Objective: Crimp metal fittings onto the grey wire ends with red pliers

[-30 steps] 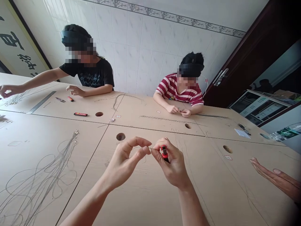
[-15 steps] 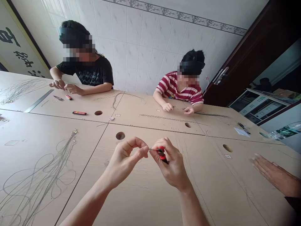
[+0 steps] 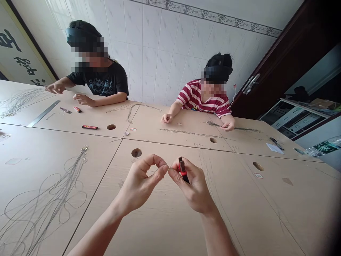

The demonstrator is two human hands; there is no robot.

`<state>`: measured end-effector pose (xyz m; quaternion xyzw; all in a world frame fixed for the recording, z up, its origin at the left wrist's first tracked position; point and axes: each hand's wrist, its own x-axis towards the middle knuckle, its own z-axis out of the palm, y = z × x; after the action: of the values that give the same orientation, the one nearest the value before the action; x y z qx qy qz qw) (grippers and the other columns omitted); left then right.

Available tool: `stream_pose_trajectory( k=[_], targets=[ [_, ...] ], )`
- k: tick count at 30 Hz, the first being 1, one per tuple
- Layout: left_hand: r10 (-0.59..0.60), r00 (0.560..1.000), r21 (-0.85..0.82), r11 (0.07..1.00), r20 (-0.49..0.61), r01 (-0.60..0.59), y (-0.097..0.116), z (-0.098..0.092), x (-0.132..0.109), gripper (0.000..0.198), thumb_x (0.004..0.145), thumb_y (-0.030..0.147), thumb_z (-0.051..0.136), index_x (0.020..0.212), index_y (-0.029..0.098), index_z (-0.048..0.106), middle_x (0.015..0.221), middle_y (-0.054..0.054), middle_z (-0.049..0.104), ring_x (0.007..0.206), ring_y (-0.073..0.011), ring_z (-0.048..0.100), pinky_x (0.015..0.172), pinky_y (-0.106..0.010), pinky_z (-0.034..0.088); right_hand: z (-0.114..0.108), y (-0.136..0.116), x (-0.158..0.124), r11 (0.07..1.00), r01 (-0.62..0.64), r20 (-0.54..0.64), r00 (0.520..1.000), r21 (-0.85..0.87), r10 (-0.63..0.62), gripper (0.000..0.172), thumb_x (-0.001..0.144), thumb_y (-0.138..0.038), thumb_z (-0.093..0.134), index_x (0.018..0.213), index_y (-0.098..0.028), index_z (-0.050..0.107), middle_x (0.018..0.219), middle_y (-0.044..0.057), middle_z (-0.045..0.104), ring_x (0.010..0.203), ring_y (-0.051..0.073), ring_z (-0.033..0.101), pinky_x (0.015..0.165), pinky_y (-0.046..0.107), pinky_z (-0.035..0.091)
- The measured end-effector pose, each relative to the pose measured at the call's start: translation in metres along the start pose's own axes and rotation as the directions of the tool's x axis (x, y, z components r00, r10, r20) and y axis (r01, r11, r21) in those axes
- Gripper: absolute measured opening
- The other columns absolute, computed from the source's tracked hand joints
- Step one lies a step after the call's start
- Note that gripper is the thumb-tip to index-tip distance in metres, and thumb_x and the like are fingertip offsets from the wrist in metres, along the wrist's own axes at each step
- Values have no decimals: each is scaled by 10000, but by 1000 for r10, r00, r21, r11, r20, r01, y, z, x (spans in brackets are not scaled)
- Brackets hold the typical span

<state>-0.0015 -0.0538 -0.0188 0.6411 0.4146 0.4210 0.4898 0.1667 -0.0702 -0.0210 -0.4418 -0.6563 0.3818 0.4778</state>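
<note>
My left hand (image 3: 145, 183) is closed, thumb and forefinger pinched on a thin cord whose end is barely visible. Close beside it, my right hand (image 3: 193, 186) is closed around small pliers (image 3: 182, 167) with red and black handles. The metal jaws point up and away from the cord. The thumb and forefinger of that hand are also pinched together, almost touching the left fingertips, so the piece between them is mostly hidden. Both hands are held above the middle of the table (image 3: 160, 227).
On the left lies a bundle of thin cords (image 3: 64, 188) with metal clasps. Farther back are a steel ruler (image 3: 44, 113), a red lighter (image 3: 90, 127) and round table holes (image 3: 136, 153). Two co-workers sit across the table. A plastic bottle (image 3: 325, 146) lies at the right edge.
The pliers have turned in my right hand, jaws now pointing upward. The other person's hand at the right has left the view. Both co-workers' hands have spread apart. My left hand has hardly moved.
</note>
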Motion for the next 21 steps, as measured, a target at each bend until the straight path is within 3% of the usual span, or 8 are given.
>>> stream_pose_trajectory(
  k=[5, 8, 10, 12, 17, 21],
  targets=[
    [167, 986, 221, 962, -24, -158, 2, 1, 1, 142, 924, 278, 515, 800, 221, 556, 772, 0, 555, 719, -149, 480, 655, -280, 400, -3, -5, 0, 969, -170, 89, 984, 177, 156, 251, 893, -355, 586, 720, -195, 497, 665, -34, 375, 605, 102, 319, 570, 261, 290],
    [370, 928, 369, 859, 32, -355, 2, 1, 3, 150, 913, 169, 492, 778, 226, 524, 754, 7, 578, 766, -160, 493, 780, -318, 397, -6, -4, -1, 927, -278, 137, 958, 251, 250, 258, 869, -381, 617, 727, -189, 520, 685, -24, 404, 616, 102, 321, 585, 264, 287],
    [440, 895, 397, 810, 75, -431, 1, 1, 5, 167, 912, 137, 490, 773, 226, 514, 723, 19, 583, 752, -154, 491, 820, -332, 388, -7, -4, -1, 910, -315, 159, 947, 271, 280, 265, 858, -404, 626, 734, -188, 533, 686, -16, 426, 628, 110, 342, 597, 270, 297],
    [428, 900, 352, 833, 78, -426, 0, 0, 5, 147, 921, 152, 500, 801, 227, 539, 742, 16, 605, 773, -154, 511, 816, -324, 401, -7, -4, -1, 916, -291, 141, 955, 275, 261, 280, 854, -422, 624, 723, -192, 532, 661, -19, 409, 637, 119, 350, 602, 272, 307],
    [258, 963, 148, 953, 73, -266, -1, -2, 4, 152, 952, 246, 467, 961, 226, 618, 912, -28, 652, 872, -174, 586, 789, -314, 450, -6, -7, -2, 959, -181, 66, 983, 220, 171, 281, 876, -403, 596, 705, -199, 505, 632, -36, 338, 599, 111, 307, 563, 265, 283],
    [225, 971, 77, 970, 79, -231, -2, -3, 2, 155, 938, 199, 458, 968, 222, 607, 901, -22, 635, 877, -169, 588, 794, -309, 459, -6, -7, -2, 973, -134, 46, 991, 189, 127, 248, 896, -360, 584, 726, -198, 504, 646, -39, 356, 599, 103, 307, 565, 262, 280]
  ],
)
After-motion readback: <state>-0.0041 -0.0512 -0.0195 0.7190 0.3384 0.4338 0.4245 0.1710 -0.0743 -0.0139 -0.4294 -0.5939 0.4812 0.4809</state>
